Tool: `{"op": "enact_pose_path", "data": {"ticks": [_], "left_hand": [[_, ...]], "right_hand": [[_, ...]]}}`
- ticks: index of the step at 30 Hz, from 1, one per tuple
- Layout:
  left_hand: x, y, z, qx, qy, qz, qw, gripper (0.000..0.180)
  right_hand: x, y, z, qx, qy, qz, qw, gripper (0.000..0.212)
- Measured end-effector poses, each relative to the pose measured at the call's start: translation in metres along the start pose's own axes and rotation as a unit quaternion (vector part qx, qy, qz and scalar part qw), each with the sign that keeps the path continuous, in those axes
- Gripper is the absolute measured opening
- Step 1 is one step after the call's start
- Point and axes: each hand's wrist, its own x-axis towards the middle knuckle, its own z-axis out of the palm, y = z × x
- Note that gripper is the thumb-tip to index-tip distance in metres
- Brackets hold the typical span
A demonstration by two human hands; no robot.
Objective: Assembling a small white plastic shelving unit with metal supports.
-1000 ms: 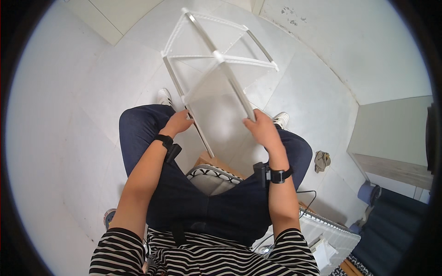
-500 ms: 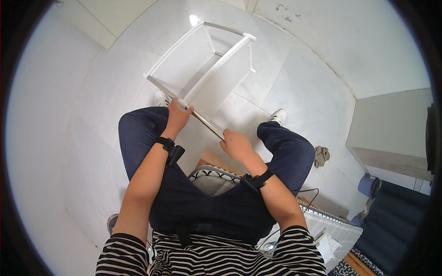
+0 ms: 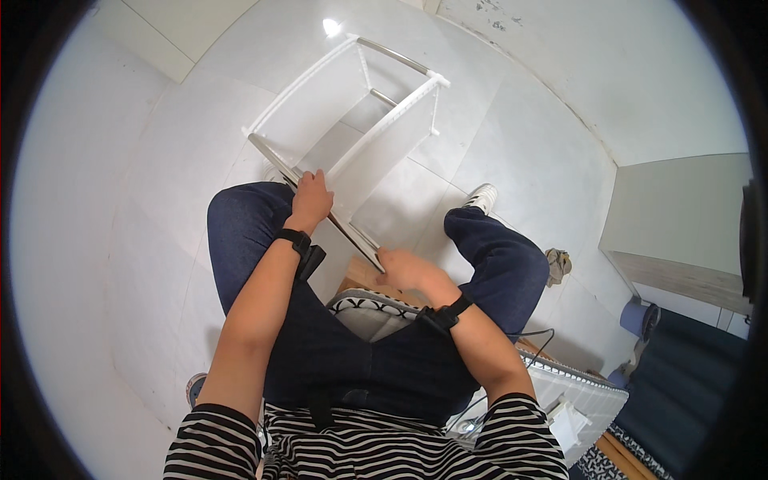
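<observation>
Rack (image 3: 352, 120): I see a white frame of rails and metal rods, tilted on the pale tiled floor (image 3: 160, 160) in front of my knees, its far end pointing up and away.
Near rod (image 3: 320, 204): the rack's closest metal bar runs diagonally between my two hands.
Left hand (image 3: 312, 196): fingers curled over the near rod at its upper part, clasping it; a black band sits on the wrist.
Right hand (image 3: 404, 268): it rests at the lower end of the near rod, fingers touching it; I cannot tell whether they close round it. A black watch sits on this wrist.
Legs (image 3: 240, 232): in dark blue trousers, spread either side of the rack's near end.
Shoe (image 3: 482, 196): white, on the floor right of the rack.
Stool (image 3: 364, 308): patterned seat edge showing between my thighs.
Cloth (image 3: 558, 264): small crumpled piece on the floor by my right knee.
Cabinet (image 3: 680, 224): grey, at far right, well apart from the rack.
</observation>
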Motion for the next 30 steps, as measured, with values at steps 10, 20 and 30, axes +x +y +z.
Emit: {"op": "enact_pose_path", "data": {"ticks": [10,20,30], "left_hand": [[0.013,0.001,0.028,-0.042,-0.065,-0.027,0.997,0.027],[0.013,0.011,0.034,-0.075,-0.093,-0.073,0.990,0.035],[0.011,0.008,0.035,-0.137,0.016,-0.045,0.989,0.035]], "right_hand": [[0.001,0.017,0.002,0.041,-0.086,0.041,0.995,0.044],[0.019,0.019,0.010,0.240,-0.059,0.120,0.961,0.038],[0.038,0.042,0.052,0.122,0.216,-0.008,0.969,0.034]]}}
